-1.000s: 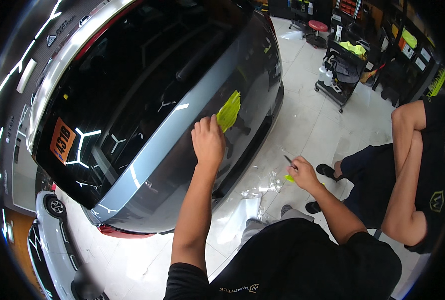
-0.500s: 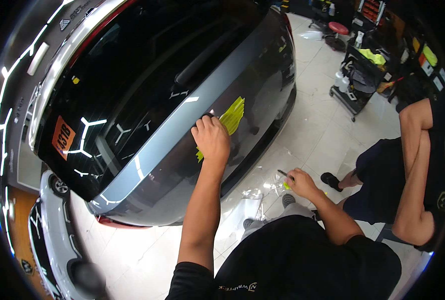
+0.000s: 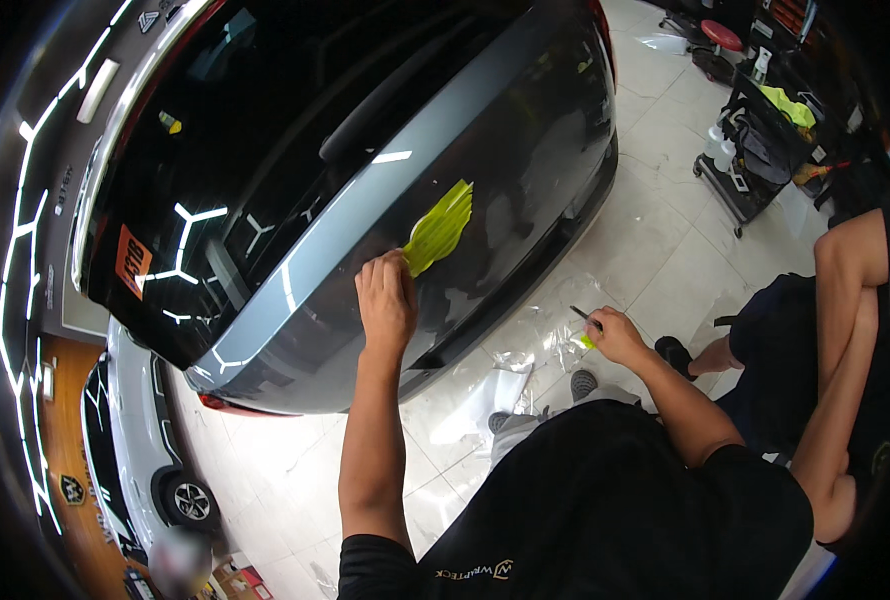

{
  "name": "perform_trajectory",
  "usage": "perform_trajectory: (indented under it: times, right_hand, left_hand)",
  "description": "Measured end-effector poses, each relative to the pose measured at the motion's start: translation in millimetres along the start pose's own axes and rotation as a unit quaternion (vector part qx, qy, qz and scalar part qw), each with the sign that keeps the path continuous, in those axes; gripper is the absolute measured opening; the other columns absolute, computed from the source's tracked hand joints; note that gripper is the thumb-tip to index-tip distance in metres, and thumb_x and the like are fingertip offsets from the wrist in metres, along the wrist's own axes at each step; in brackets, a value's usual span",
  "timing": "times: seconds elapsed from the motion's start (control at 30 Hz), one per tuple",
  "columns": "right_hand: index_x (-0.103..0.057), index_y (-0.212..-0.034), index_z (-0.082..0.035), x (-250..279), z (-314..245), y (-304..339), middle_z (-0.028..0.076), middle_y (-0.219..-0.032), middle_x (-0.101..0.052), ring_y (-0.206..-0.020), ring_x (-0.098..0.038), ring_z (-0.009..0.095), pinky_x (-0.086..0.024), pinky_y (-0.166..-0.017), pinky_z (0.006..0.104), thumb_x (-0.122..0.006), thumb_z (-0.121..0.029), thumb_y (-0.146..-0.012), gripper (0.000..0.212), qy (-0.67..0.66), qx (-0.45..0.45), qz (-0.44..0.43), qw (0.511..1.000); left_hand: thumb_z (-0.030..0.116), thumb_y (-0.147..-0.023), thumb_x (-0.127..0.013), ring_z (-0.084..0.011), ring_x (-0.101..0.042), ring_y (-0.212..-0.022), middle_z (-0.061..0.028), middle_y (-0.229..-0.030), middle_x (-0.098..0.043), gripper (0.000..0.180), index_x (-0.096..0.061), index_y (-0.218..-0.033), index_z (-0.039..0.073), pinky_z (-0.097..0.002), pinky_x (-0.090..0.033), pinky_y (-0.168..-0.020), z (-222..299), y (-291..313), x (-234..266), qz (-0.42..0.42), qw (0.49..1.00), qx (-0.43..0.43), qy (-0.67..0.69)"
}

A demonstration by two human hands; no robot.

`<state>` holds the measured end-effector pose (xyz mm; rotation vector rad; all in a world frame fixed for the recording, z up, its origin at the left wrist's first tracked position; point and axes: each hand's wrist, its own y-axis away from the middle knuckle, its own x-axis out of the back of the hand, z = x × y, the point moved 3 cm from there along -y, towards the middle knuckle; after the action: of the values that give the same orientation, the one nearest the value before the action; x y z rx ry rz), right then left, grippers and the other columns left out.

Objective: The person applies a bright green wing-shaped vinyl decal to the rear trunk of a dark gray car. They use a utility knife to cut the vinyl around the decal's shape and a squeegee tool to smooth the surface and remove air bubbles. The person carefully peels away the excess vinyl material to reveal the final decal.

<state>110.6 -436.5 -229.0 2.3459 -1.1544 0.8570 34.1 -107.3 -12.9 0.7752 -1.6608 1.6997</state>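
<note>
Two grips: left point(image 3: 385, 300) pinching yellow sheet point(image 3: 439, 230) edge | right point(image 3: 617, 337) holding dark tool point(image 3: 581, 313), off bumper point(image 3: 485, 320)

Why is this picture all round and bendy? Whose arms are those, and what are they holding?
No robot here: these are a person's own bare arms. A camera on their head looks down, and its very wide view bends straight lines near the edge. The left hand holds a yellow-green cloth against the back of a shiny grey car. The right hand holds a thin dark tool; I can't tell exactly what it is. An orange sticker shows on the car's back window. The folded arms at the right belong to someone else nearby.
</note>
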Motion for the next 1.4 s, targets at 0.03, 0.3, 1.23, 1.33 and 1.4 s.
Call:
perform_trajectory:
  times: [0.03, 0.3, 1.23, 1.33, 1.4]
  right_hand:
    - [-0.063, -0.089, -0.002, -5, 2, 1, 0.018, -0.090, -0.060, -0.086, -0.059, 0.037, -0.048, -0.077, 0.0448, -0.059, -0.021, -0.085, 0.020, 0.002, 0.006, -0.017, 1.000]
    - [-0.063, -0.094, -0.002, -41, -29, -9, 0.018, -0.093, -0.061, -0.089, -0.060, 0.037, -0.048, -0.081, 0.0449, -0.057, -0.021, -0.086, 0.021, -0.016, 0.071, -0.082, 0.994]
    - [-0.062, -0.091, -0.003, -9, 32, 35, 0.018, -0.090, -0.060, -0.088, -0.059, 0.038, -0.047, -0.079, 0.0457, -0.058, -0.018, -0.085, 0.016, -0.039, -0.077, 0.061, 0.994]
    - [-0.062, -0.090, -0.002, -20, 41, 45, 0.019, -0.090, -0.060, -0.088, -0.059, 0.038, -0.047, -0.079, 0.0461, -0.058, -0.018, -0.085, 0.017, -0.038, -0.075, 0.041, 0.996]
    - [-0.062, -0.089, -0.002, -25, 43, 48, 0.019, -0.089, -0.060, -0.088, -0.059, 0.038, -0.047, -0.078, 0.0465, -0.057, -0.018, -0.085, 0.017, -0.034, -0.071, 0.026, 0.997]
  left_hand:
    - [-0.003, -0.080, -0.058, -0.0316, -0.055, -0.091, -0.0146, -0.104, -0.061, 0.025, -0.054, -0.104, 0.005, -0.0428, -0.041, -0.079, 0, 1, 0, -0.012, 1.000, 0.006, -0.002]
    - [0.006, -0.081, -0.060, -0.0264, -0.052, -0.080, -0.0081, -0.084, -0.055, 0.023, -0.060, -0.104, 0.007, -0.0385, -0.040, -0.071, 4, -20, -5, -0.025, 0.990, 0.012, -0.137]
    - [0.007, -0.085, -0.055, -0.0341, -0.053, -0.089, -0.0128, -0.092, -0.058, 0.007, -0.059, -0.091, 0.004, -0.0453, -0.040, -0.079, -2, -6, -22, 0.074, 0.984, 0.104, -0.127]
    - [0.003, -0.086, -0.054, -0.0361, -0.053, -0.091, -0.0146, -0.095, -0.060, 0.009, -0.057, -0.094, 0.003, -0.0457, -0.041, -0.082, 4, -1, -12, 0.072, 0.992, 0.064, -0.083]
    - [0.001, -0.086, -0.054, -0.0359, -0.054, -0.093, -0.0155, -0.096, -0.060, 0.010, -0.055, -0.096, 0.002, -0.0450, -0.042, -0.083, 9, -3, -11, 0.088, 0.995, 0.040, -0.040]
